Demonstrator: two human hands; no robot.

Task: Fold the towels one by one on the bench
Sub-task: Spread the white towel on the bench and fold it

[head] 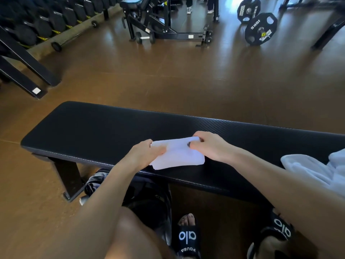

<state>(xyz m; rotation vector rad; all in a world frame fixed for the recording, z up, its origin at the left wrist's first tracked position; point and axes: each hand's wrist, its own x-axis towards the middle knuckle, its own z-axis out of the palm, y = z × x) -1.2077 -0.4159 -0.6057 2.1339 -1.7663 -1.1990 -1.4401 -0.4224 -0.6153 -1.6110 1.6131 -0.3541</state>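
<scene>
Both hands, left (pixel 149 152) and right (pixel 209 146), pinch a folded white towel (pixel 179 156) lying on the black desk (pixel 93 131).

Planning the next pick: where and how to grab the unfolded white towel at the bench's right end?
Pinch the unfolded towel at its rounded left edge, coming from above and the left. That edge lies exposed on the bench; the rest runs out of frame, so no corner shows.

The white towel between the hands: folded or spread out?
Folded: the white towel is a small layered rectangle on the bench, gripped by left hand and right hand.
</scene>
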